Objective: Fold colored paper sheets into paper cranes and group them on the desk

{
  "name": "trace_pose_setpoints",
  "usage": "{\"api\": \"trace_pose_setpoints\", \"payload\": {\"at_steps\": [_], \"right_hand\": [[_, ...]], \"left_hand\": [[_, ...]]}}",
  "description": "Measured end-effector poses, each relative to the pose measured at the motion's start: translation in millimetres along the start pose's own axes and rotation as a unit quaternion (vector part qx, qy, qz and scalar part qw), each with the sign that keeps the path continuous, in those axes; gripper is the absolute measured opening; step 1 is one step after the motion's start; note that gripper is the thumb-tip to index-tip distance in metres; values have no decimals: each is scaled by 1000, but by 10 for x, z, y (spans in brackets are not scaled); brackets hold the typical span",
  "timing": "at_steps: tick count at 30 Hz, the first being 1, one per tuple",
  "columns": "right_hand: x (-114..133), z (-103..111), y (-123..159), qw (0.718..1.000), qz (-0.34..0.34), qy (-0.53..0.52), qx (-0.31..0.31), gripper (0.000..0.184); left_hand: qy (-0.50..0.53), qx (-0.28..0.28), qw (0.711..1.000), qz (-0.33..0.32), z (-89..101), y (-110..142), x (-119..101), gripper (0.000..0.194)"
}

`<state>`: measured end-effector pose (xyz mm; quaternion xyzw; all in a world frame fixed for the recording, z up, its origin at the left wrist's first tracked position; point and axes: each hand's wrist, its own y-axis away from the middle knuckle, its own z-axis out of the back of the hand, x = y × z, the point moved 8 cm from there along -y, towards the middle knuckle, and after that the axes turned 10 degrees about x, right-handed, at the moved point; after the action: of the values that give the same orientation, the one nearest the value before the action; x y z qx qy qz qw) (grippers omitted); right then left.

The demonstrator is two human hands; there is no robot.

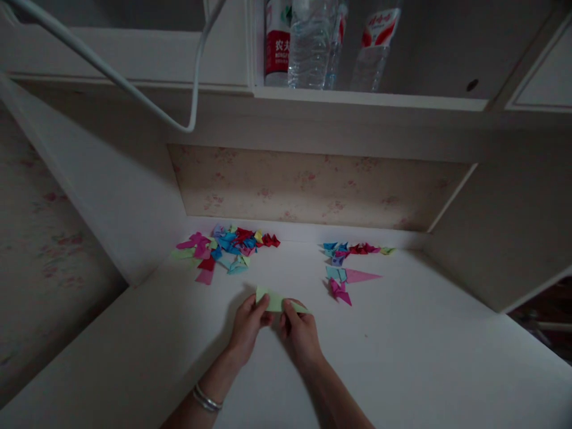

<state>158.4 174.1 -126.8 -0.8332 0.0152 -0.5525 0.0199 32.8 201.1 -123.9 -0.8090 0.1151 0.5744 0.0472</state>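
Note:
A light green piece of folded paper (274, 303) is held just over the white desktop. My left hand (248, 325) grips its left end, thumb on top and fingers curled underneath. On the other side my right hand (301, 332) pinches it between thumb and fingers, and a pointed green end sticks out past them. Beyond my left hand lies a heap of colourful folded paper pieces (232, 241). Past my right hand are a magenta folded paper piece (339, 292) and a pink paper point with light blue beside it (361, 275).
More folded paper pieces (357, 249) lie along the back of the desk (402, 357). Overhead, a shelf holds several plastic bottles (313, 47). A white cable or lamp arm (193, 101) hangs at the upper left. Side panels (504, 226) bound the desk.

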Motion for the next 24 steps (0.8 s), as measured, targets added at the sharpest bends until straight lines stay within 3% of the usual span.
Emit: {"api": "trace_pose_setpoints", "payload": {"at_steps": [6,24], "right_hand": [[-10,93,1,997,-18,70,-39,52],[-2,137,25,996,-33,37,-73,52]], "left_hand": [[24,22,999,27,3,43,40,36],[36,56,996,56,-69,41,39,39]]}}
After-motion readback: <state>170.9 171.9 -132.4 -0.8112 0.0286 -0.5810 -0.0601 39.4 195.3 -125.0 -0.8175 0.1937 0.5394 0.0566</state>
